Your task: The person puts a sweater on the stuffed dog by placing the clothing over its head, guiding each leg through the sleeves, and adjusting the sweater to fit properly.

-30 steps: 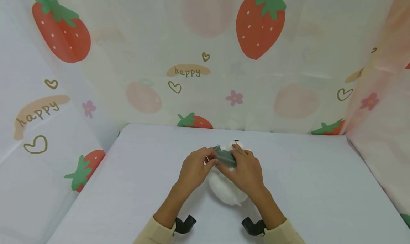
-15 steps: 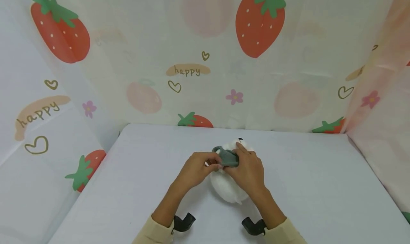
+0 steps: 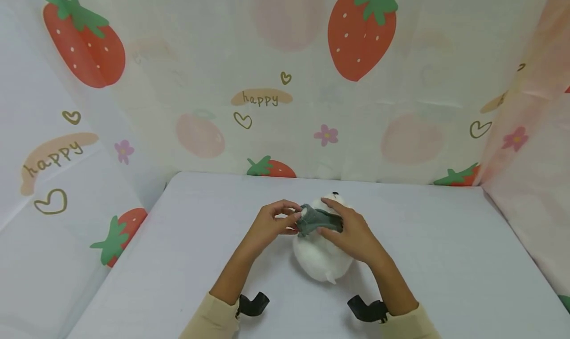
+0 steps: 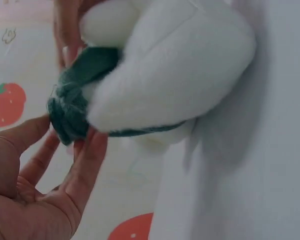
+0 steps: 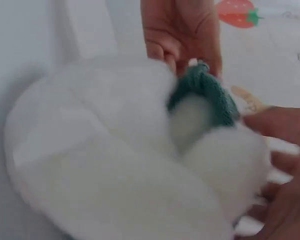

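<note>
Fingers, left hand (image 3: 272, 222): pinching the bunched end of the green garment (image 3: 310, 223).
Fingers, right hand (image 3: 354, 230): curled round the side of the white plush animal (image 3: 321, 261), thumb at the garment.
Plush location: on white table (image 3: 423, 255), between both hands, head away from the person.
Plush look: fuzzy, round body, small pointed tail (image 3: 330, 278), black nose (image 3: 335, 194).
Garment look: grey-green, knit-like, rumpled, across the plush's upper body.
</note>
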The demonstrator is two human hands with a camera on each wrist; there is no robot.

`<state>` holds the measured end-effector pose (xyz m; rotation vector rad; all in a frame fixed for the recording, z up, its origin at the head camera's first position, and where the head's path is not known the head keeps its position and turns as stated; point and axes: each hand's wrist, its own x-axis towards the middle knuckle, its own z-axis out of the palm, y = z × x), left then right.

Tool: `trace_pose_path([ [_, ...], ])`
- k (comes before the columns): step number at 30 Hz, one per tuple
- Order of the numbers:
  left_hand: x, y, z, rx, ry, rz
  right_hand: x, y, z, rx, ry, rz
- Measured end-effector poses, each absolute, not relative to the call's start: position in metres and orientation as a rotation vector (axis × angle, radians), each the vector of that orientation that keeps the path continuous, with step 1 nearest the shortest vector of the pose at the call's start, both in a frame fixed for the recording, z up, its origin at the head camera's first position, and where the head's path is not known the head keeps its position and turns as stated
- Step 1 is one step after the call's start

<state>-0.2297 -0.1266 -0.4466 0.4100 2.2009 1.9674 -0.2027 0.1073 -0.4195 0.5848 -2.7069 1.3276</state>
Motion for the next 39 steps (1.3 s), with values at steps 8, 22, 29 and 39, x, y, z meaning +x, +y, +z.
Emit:
trace_pose_path([
  [8,-0.228,-0.122,-0.450,0.420,2.111,1.943,-0.197,0.088,-0.426,0.529,-2.533,1.221],
  [22,-0.221,-0.117,-0.445,0.316,2.114,1.807,-0.190,0.073,-0.429,0.397,-2.530,1.026],
  [29,-0.223,-0.115,-0.447,0.359,2.062,1.829,-0.191,0.072,-0.428,0.401,-2.524,1.103],
  [39,-0.224,-0.119,-0.455,0.395,2.095,1.807,-0.190,0.073,-0.428,0.402,-2.548,1.241],
])
